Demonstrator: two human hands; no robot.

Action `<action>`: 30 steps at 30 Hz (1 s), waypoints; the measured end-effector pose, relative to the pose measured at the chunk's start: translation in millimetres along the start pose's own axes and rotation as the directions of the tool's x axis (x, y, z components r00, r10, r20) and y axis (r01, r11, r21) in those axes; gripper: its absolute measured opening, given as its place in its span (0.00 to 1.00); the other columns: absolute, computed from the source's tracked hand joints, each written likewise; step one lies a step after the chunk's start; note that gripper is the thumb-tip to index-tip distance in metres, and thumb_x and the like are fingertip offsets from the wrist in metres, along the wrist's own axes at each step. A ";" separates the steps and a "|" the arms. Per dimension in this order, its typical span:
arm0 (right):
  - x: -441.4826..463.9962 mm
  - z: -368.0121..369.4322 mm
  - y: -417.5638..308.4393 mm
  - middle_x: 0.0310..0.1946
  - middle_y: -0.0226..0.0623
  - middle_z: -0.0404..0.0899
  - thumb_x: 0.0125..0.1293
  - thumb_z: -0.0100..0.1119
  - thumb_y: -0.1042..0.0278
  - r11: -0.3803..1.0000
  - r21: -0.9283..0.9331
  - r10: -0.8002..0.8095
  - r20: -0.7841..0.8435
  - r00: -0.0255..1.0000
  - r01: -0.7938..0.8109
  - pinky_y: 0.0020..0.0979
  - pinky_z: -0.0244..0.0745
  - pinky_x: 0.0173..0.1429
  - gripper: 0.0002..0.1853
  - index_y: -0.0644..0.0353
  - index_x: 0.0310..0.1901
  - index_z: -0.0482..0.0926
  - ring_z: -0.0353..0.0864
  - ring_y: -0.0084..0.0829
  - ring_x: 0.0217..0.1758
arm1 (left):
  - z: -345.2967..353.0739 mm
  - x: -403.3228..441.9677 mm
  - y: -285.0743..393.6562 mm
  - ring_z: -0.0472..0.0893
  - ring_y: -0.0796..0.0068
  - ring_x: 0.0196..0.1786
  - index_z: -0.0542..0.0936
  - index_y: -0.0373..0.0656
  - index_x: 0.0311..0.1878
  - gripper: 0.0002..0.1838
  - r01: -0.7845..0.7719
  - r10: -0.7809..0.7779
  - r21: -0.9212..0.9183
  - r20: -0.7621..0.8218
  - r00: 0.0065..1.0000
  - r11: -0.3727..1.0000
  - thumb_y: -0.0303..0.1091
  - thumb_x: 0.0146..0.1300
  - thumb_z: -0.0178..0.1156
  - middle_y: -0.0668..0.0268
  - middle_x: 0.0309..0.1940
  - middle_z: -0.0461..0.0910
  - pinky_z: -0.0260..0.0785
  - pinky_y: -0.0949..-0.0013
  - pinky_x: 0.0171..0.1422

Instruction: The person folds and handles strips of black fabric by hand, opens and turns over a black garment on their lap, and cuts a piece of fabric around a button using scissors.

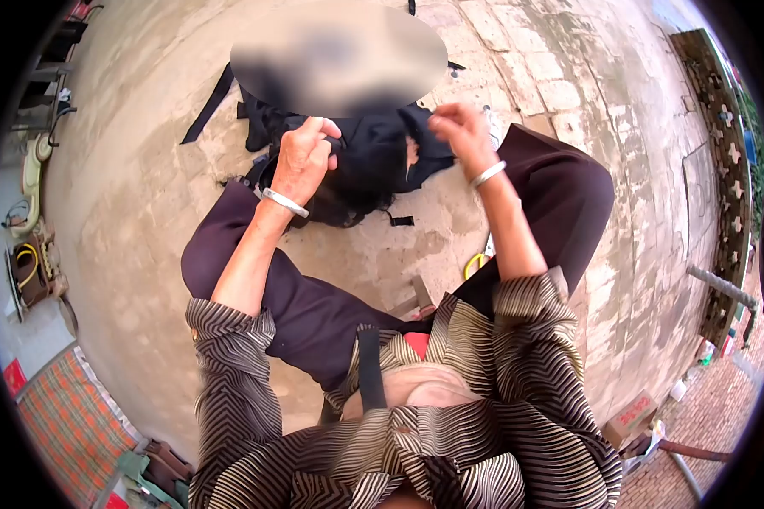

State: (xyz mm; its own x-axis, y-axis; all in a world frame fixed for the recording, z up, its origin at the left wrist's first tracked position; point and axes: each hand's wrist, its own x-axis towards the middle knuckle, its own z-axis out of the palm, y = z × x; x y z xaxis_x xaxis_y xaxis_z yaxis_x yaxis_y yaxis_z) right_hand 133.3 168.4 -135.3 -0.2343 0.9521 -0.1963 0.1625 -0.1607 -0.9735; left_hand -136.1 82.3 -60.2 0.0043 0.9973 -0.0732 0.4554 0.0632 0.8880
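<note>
A heap of black cloth [361, 161] with straps and dark loose strands lies on the ground between my bent knees. My left hand [301, 161] is closed at the left side of the heap, its curled fingers on a fold of the black cloth. Above the heap's right end my right hand [464, 134] is raised, fingers bent together and slightly smeared; whatever they may pinch is too small to make out. Scissors with yellow handles [475, 265] lie by my right thigh, partly hidden. A blurred oval covers the area beyond the heap.
A black strap [370, 369] hangs at my waist. Loose black strips [210, 106] lie on the worn concrete floor [136, 212]. Various items and a plaid cloth [78, 420] line the left side. A cardboard box [630, 417] and a patterned low wall [721, 170] stand at right.
</note>
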 end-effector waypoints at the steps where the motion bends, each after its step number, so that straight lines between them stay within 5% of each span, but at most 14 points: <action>1: -14.8 17.5 -0.8 0.41 0.43 0.82 0.56 0.68 0.64 1.000 0.018 -0.011 0.062 0.998 0.010 0.34 0.77 0.51 0.22 0.69 0.49 0.76 0.81 0.31 0.44 | -0.5 -0.1 -1.1 0.76 0.79 0.24 0.76 0.35 0.40 0.13 0.036 -0.036 -0.077 0.005 0.999 0.996 0.20 0.56 0.43 0.67 0.22 0.76 0.67 0.72 0.30; 3: -39.0 53.3 -7.3 0.40 0.45 0.81 0.55 0.70 0.64 0.998 -0.013 -0.067 0.117 0.991 0.069 0.35 0.77 0.52 0.25 0.69 0.50 0.74 0.82 0.35 0.45 | 2.4 -2.0 -4.3 0.75 0.82 0.25 0.76 0.35 0.41 0.14 0.058 -0.054 -0.140 0.028 0.998 0.989 0.20 0.55 0.43 0.67 0.24 0.77 0.64 0.75 0.28; 7: -62.3 90.6 -20.5 0.51 0.54 0.72 0.50 0.72 0.60 0.908 -0.371 -0.145 0.156 0.977 0.194 0.44 0.70 0.60 0.34 0.66 0.55 0.67 0.73 0.54 0.56 | -3.9 -4.8 17.3 0.66 0.87 0.19 0.77 0.35 0.43 0.15 0.198 -0.181 -0.403 0.080 0.980 0.894 0.21 0.55 0.43 0.64 0.23 0.78 0.54 0.81 0.23; 10: -61.9 104.3 -13.4 0.43 0.55 0.75 0.52 0.67 0.66 0.847 -0.478 -0.249 0.025 0.968 0.230 0.48 0.72 0.53 0.26 0.64 0.51 0.67 0.76 0.56 0.50 | -10.8 -7.9 22.9 0.61 0.89 0.16 0.77 0.34 0.44 0.16 0.239 -0.211 -0.512 0.113 0.971 0.825 0.21 0.54 0.44 0.62 0.23 0.79 0.51 0.83 0.21; 13: -61.0 105.7 -15.3 0.34 0.52 0.78 0.53 0.61 0.73 0.844 -0.526 -0.100 0.045 0.994 0.109 0.51 0.74 0.44 0.17 0.61 0.44 0.69 0.79 0.56 0.41 | -19.2 -11.3 26.1 0.59 0.88 0.15 0.76 0.32 0.44 0.16 0.234 -0.204 -0.560 0.116 0.972 0.795 0.22 0.54 0.45 0.60 0.23 0.79 0.50 0.83 0.20; 15: -60.1 104.3 -13.3 0.28 0.49 0.79 0.52 0.58 0.77 0.748 -0.603 -0.366 -0.025 0.930 0.278 0.52 0.74 0.37 0.10 0.60 0.37 0.70 0.80 0.56 0.34 | -26.5 -14.7 27.4 0.58 0.88 0.14 0.76 0.32 0.45 0.16 0.248 -0.219 -0.634 0.126 0.968 0.732 0.22 0.54 0.45 0.59 0.24 0.79 0.50 0.83 0.20; 16: -59.4 98.3 -12.6 0.30 0.48 0.80 0.52 0.57 0.78 0.722 -0.632 -0.364 -0.002 0.931 0.280 0.51 0.75 0.36 0.07 0.60 0.33 0.72 0.81 0.54 0.33 | -29.5 -16.4 29.0 0.57 0.88 0.14 0.76 0.32 0.45 0.16 0.257 -0.244 -0.644 0.112 0.963 0.721 0.24 0.54 0.46 0.60 0.23 0.78 0.50 0.82 0.19; 20: -48.3 76.9 18.7 0.28 0.47 0.81 0.48 0.60 0.78 0.535 -0.837 -0.222 -0.004 0.975 0.118 0.48 0.78 0.38 0.08 0.59 0.31 0.74 0.83 0.51 0.33 | -50.7 -21.7 19.9 0.57 0.87 0.13 0.76 0.35 0.46 0.16 0.116 -0.174 -0.804 0.016 0.985 0.583 0.25 0.55 0.47 0.67 0.19 0.71 0.48 0.80 0.19; 24: -47.6 36.4 68.3 0.31 0.50 0.82 0.52 0.59 0.73 0.520 -0.844 -0.034 -0.176 0.984 -0.132 0.49 0.78 0.43 0.05 0.58 0.32 0.80 0.83 0.53 0.38 | -94.1 -30.5 8.4 0.57 0.84 0.13 0.77 0.35 0.46 0.16 -0.160 -0.052 -0.915 -0.193 0.980 0.369 0.25 0.56 0.46 0.66 0.19 0.69 0.49 0.77 0.19; 25: -48.7 30.4 74.9 0.32 0.51 0.83 0.52 0.59 0.72 0.525 -0.826 0.014 -0.232 0.973 -0.204 0.48 0.79 0.45 0.06 0.58 0.33 0.81 0.84 0.53 0.39 | -96.1 -31.8 5.4 0.57 0.83 0.13 0.77 0.35 0.47 0.16 -0.165 -0.092 -0.857 -0.238 0.967 0.488 0.25 0.56 0.46 0.66 0.18 0.69 0.49 0.77 0.19; 27: -42.5 26.7 80.6 0.32 0.52 0.83 0.52 0.58 0.72 0.527 -0.824 0.019 -0.235 0.972 -0.210 0.48 0.79 0.45 0.06 0.58 0.33 0.82 0.84 0.54 0.40 | -88.2 -31.1 4.4 0.57 0.84 0.14 0.77 0.34 0.47 0.17 -0.139 -0.139 -0.897 -0.215 0.967 0.419 0.25 0.55 0.46 0.66 0.18 0.69 0.49 0.77 0.20; 30: -30.1 16.5 85.0 0.33 0.54 0.82 0.53 0.56 0.71 0.581 -0.786 0.003 -0.260 0.966 -0.213 0.49 0.77 0.46 0.08 0.59 0.34 0.82 0.82 0.55 0.41 | -95.7 -35.1 14.5 0.59 0.84 0.15 0.76 0.30 0.50 0.19 -0.099 -0.131 -0.790 -0.222 0.966 0.605 0.25 0.56 0.45 0.65 0.19 0.71 0.51 0.78 0.21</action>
State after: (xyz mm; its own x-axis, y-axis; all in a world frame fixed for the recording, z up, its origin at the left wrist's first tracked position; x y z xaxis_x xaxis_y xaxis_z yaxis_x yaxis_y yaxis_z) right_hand 138.3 121.7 -214.1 0.0234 0.9864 -0.1625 0.8974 -0.0924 -0.4315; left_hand -214.8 51.8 -1.4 -0.2534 0.9635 -0.0864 -0.4281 -0.0316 0.9032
